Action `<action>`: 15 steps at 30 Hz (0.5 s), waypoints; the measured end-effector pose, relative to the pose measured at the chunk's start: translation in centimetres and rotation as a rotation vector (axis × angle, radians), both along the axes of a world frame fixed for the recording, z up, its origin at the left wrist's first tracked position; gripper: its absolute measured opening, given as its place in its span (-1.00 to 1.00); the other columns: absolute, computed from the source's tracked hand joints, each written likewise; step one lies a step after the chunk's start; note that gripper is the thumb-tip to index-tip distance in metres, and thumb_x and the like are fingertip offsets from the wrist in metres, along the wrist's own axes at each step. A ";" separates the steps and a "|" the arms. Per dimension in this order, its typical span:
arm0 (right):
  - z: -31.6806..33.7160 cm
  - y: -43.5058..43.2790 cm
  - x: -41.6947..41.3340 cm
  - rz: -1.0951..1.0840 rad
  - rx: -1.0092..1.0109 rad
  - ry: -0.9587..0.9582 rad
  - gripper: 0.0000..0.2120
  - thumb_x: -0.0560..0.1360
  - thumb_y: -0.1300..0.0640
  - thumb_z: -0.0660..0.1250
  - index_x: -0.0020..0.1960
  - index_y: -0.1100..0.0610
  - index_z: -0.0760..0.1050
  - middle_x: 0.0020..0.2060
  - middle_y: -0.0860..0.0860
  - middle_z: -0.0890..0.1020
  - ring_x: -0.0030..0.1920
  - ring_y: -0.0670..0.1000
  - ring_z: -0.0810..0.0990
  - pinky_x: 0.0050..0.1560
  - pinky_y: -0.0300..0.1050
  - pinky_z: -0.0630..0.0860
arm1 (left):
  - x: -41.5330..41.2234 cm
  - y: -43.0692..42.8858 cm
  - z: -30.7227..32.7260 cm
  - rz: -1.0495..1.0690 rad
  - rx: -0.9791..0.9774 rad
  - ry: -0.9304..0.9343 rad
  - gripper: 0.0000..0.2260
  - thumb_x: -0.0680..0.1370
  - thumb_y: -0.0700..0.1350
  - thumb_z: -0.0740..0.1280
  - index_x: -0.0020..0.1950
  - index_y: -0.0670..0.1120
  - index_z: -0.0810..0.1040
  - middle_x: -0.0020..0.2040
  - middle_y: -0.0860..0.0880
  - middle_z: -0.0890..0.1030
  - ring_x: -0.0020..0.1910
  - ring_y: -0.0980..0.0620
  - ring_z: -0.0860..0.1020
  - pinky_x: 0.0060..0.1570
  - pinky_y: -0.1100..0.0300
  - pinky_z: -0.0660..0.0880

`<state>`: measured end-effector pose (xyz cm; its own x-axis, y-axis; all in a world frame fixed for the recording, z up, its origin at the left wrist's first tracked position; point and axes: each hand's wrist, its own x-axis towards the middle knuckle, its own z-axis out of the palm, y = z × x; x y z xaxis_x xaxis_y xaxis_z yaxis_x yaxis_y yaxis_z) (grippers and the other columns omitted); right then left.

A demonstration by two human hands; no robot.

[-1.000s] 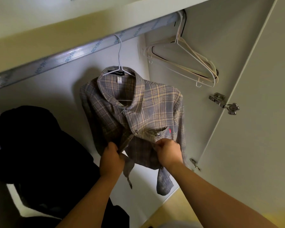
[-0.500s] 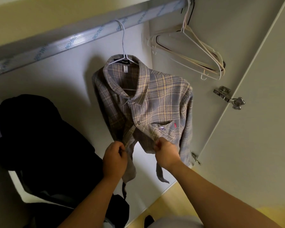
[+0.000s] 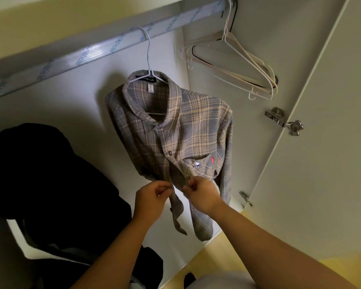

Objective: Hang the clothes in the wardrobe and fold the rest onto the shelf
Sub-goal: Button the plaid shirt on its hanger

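Observation:
A grey and yellow plaid shirt [image 3: 192, 132] hangs on a white wire hanger [image 3: 148, 57] from the silver wardrobe rail [image 3: 92, 53]. Below the chest pocket, my left hand [image 3: 152, 198] pinches the left front edge of the shirt. My right hand [image 3: 200, 193] pinches the right front edge beside it. The two hands are nearly touching at the shirt's front opening. The shirt's lower tails hang loose below my hands.
A dark garment [image 3: 46, 176] hangs at the left of the wardrobe. Several bare hangers [image 3: 238, 65] hang at the rail's right end. The open wardrobe door [image 3: 325, 142] with its hinges [image 3: 283, 122] stands to the right. Yellow floor [image 3: 227, 249] shows below.
My two hands have moved closer together on the shirt's front edges. The view has tilted so the shirt sits higher and more central.

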<state>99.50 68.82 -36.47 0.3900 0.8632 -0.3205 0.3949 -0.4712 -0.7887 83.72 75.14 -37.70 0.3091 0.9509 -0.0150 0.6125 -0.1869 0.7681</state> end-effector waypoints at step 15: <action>1.8 -0.7 -0.5 -0.110 0.154 0.190 -0.72 0.58 0.21 0.34 -0.30 0.13 0.44 -0.46 -0.08 0.44 -0.48 -0.21 0.43 -0.44 -0.45 0.33 | 1.5 -0.4 2.7 -0.026 -0.222 -0.271 -0.85 0.54 -0.29 0.42 -0.03 -0.04 0.67 -0.19 0.05 0.71 -0.19 0.11 0.69 -0.10 0.27 0.61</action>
